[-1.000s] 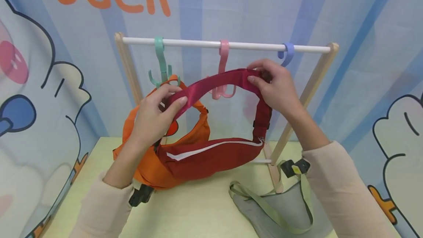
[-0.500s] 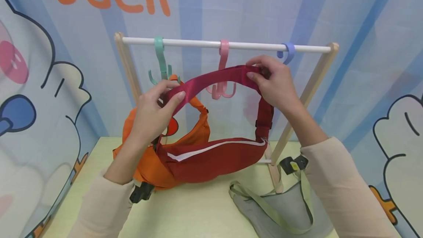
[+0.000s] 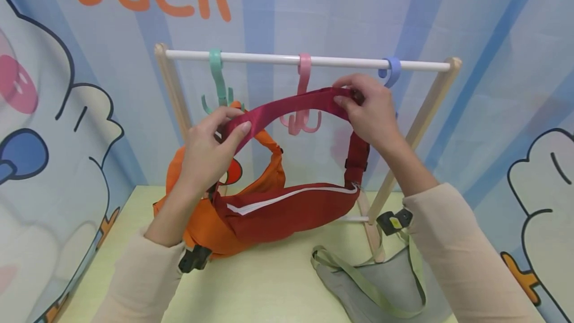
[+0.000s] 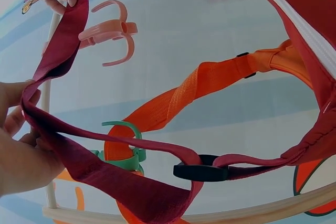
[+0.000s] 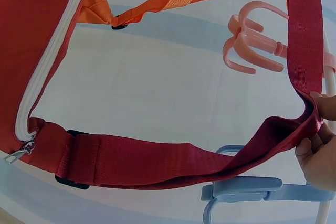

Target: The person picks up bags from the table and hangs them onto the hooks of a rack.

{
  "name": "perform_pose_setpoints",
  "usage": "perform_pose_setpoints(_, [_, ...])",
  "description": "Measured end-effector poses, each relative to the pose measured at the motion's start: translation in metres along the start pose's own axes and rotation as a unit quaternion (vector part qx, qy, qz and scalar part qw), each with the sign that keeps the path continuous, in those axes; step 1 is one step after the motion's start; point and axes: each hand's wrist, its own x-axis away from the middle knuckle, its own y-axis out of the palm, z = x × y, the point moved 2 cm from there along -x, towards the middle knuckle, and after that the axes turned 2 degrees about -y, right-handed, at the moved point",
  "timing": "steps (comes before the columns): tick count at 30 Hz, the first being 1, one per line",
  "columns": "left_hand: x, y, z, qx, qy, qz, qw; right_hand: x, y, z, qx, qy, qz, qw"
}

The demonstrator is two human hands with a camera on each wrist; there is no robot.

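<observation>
Both hands hold up a dark red bag (image 3: 287, 216) with a white zipper by its wide strap (image 3: 291, 106). At the strap's left part, my left hand (image 3: 208, 151) pinches the webbing between thumb and fingers. My right hand (image 3: 372, 111) pinches it farther right, just below the blue hook (image 3: 392, 73). The stretch between the hands arches in front of the pink hook (image 3: 305, 98), apart from its prongs in the right wrist view. Behind the red bag, an orange bag (image 3: 204, 228) hangs by its strap from the green hook (image 3: 218, 81). A black buckle (image 4: 200, 169) shows on the red strap.
A white rod (image 3: 264, 59) on a wooden frame (image 3: 430, 103) carries the hooks. On the pale yellow table (image 3: 251, 288), a grey bag (image 3: 358, 288) with green straps lies at the front right. A printed curtain (image 3: 341, 9) stands close behind the frame.
Both hands have risen slightly with the strap. The right hand has drifted up a little near the blue hook, and the red bag has swayed slightly. Both grips stay the same.
</observation>
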Motion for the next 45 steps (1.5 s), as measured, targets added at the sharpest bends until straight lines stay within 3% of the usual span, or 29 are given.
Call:
perform_pose_setpoints(13, [-0.0026, 0.0007, -0.0037, -0.009, -0.008, 0.007, 0.9999, -0.0033, 0.003, 0.0015, 0.009, -0.008, 0.004, 1.0])
perform_pose_setpoints(30, [-0.0011, 0.0022, -0.0059, -0.012, 0.005, 0.013, 0.9998, -0.0031, 0.0049, 0.0042, 0.018, 0.002, -0.003, 1.0])
perform_pose_setpoints(45, [-0.0009, 0.0031, -0.0033, -0.003, 0.011, 0.007, 0.9999, -0.0054, 0.0073, 0.007, 0.022, -0.003, 0.016, 1.0])
